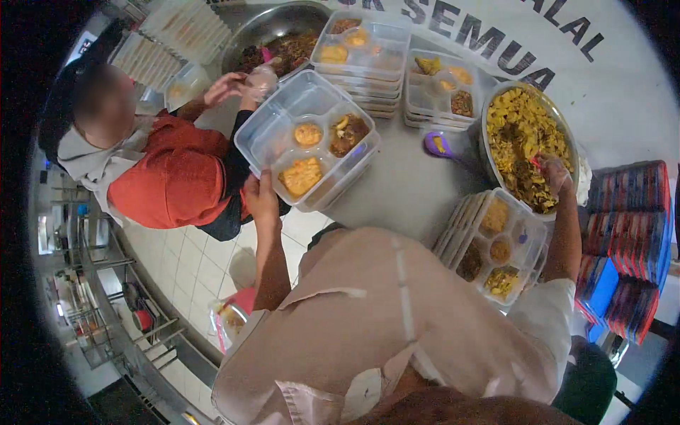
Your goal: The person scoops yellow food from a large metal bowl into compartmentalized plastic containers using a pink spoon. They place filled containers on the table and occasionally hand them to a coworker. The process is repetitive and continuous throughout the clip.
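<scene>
My left hand [261, 194] grips the near left edge of a clear plastic compartment food container [348, 162], held tilted, with another container beneath it. Fried pieces and a dark saucy food lie in its compartments; its large compartment is bare. On the right, my right hand [555, 172], in a clear plastic glove, is inside a large metal bowl [486, 143] of yellow shredded vegetables [523, 119]. It closes on a pink-red utensil, whose other end is hidden in the food. A purple spoon [438, 144] with yellow food on it lies on the metal table [398, 180] left of that bowl.
Stacks of filled containers stand at the back [361, 69], at back centre [438, 95] and near my right arm [496, 244]. A co-worker in red [170, 170] reaches towards another large bowl [234, 45] at left. Blue and red stacks [627, 228] stand far right.
</scene>
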The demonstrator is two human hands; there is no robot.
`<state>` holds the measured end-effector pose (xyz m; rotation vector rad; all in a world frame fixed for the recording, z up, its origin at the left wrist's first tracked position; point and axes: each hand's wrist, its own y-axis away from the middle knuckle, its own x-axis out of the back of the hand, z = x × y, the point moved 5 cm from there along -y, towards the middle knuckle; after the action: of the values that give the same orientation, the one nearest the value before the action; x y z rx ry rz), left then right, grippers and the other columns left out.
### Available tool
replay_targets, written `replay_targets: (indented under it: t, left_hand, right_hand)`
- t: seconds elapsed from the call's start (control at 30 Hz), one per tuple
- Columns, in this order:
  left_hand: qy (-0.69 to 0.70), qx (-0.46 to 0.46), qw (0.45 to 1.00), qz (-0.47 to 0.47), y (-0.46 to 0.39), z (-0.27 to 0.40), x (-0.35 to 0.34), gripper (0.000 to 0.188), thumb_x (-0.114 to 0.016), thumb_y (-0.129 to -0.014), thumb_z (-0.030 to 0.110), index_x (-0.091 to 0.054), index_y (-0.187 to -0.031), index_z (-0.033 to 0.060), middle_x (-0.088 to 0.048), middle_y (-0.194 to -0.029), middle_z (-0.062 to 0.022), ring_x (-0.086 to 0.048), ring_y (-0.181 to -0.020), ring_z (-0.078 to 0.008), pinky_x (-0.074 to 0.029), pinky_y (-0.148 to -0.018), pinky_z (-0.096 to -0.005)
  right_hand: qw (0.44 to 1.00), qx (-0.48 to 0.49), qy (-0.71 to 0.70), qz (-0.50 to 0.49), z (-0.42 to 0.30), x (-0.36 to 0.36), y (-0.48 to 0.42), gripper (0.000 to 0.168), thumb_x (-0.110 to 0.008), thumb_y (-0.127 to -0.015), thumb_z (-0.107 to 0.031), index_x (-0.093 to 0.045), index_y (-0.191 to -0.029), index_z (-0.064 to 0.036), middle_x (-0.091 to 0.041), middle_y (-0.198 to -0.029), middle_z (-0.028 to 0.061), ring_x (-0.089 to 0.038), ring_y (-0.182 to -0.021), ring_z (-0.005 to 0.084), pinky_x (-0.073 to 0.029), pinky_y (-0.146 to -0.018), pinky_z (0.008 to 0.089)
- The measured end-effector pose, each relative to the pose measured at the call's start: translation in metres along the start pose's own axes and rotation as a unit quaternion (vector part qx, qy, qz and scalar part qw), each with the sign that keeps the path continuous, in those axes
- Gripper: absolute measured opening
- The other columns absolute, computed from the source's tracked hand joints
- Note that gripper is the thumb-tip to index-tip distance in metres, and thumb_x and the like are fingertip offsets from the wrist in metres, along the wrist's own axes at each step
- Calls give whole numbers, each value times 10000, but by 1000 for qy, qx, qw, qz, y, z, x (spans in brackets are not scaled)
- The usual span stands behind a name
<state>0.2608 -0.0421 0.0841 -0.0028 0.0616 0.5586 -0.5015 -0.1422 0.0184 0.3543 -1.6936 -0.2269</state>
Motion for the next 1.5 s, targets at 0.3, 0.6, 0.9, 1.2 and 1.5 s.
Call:
replay_targets:
  t: [0.3, 0.6, 0.9, 1.2, 1.5]
  left_hand:
    - [21, 35, 999, 13, -1, 17, 24, 291, -483, -918, 218, -461, -1117, 7, -552, -1054, -107, -573, -903, -182, -478, -770, -307]
    - [107, 80, 971, -198, 33, 59, -152, 360, -496, -924, 260, -439, -1189, 23, -550, -1092, -125, -576, -918, -197, -466, -796, -307]
    - [40, 78, 958, -271, 86, -39, -329, 245, -471, -927, 212, -448, -1030, -9, -517, -965, -139, -519, -903, -232, -415, -805, -376]
    - [22, 68, 957, -283, 86, -117, -360, 263, -472, -931, 214, -459, -1013, -36, -541, -1007, -158, -528, -915, -244, -403, -842, -372]
    - [-71, 6, 938, -340, 97, -71, -371, 343, -490, -909, 263, -453, -1043, -51, -535, -1036, -201, -532, -948, -293, -397, -845, -402]
  right_hand:
    - [972, 33, -199, 117, -4, 3, 12, 221, -515, -881, -200, -618, -1024, -68, -635, -889, 55, -581, -696, 175, -468, -576, 316]
    - [965, 92, 60, 237, -27, 31, 48, 249, -548, -860, -277, -593, -926, -41, -582, -813, 142, -568, -764, 294, -439, -645, 399]
    - [950, -216, -191, 117, 31, 38, 64, 293, -568, -856, -299, -627, -894, -14, -632, -786, 73, -562, -704, 163, -455, -644, 322]
    - [923, -153, -282, 211, -43, 65, 56, 303, -569, -865, -242, -621, -1078, -33, -650, -891, 67, -563, -767, 119, -464, -696, 280]
    - [923, -150, -132, 328, -64, 53, -16, 272, -609, -821, -306, -669, -953, -75, -655, -863, 174, -626, -772, 318, -484, -691, 387]
